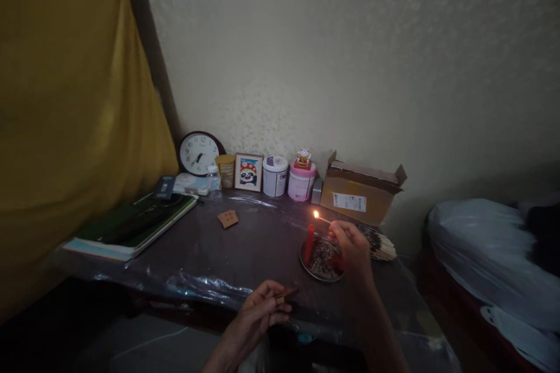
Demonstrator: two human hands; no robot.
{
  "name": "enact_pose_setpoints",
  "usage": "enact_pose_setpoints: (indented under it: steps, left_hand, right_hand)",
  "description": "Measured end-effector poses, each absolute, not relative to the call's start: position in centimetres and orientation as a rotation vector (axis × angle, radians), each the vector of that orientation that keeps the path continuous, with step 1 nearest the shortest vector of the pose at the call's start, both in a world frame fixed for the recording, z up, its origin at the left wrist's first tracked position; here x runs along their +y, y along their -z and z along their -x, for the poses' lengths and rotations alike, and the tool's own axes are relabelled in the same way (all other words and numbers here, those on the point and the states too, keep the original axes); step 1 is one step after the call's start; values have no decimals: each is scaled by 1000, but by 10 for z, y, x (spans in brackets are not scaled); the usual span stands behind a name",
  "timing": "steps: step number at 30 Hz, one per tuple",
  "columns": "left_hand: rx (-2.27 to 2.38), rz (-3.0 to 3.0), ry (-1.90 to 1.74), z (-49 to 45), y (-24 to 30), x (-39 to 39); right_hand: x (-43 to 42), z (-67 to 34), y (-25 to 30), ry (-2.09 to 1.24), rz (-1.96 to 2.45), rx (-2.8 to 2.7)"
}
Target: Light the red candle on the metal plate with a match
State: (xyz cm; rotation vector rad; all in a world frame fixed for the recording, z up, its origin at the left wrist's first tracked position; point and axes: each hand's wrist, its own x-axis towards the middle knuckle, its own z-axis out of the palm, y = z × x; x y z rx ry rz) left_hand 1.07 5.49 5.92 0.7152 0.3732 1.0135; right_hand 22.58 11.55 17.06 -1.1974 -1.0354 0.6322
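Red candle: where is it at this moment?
In the head view, right of centre, the red candle stands in the left side of the round dish, just below the lit match in the right hand.

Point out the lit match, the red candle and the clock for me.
Lit match (324,220): head view, on its stick.
Red candle (309,245): head view, midway up its side.
Clock (199,152): head view, on its dial.
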Motion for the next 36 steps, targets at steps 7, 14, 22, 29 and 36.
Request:
enact_pose_setpoints:
  steps: [7, 14, 22, 29, 36]
  left_hand:
    - [396, -706, -1018, -11, -67, 52]
    - [413, -696, -1033, -12, -67, 53]
    - [375, -695, -1034, -12, -65, 53]
    - [366, -703, -1031, -9, -62, 56]
    - [384, -709, -1016, -7, -65, 54]
  right_hand:
    - [122, -227, -174, -570, 1197, -1069]
    - [120, -228, -169, -583, 1256, -1044]
    - [123, -231, -153, -620, 1242, -1029]
    - [117, -228, -157, -544, 1325, -1070]
    - [113, -223, -160, -483, 1364, -1117]
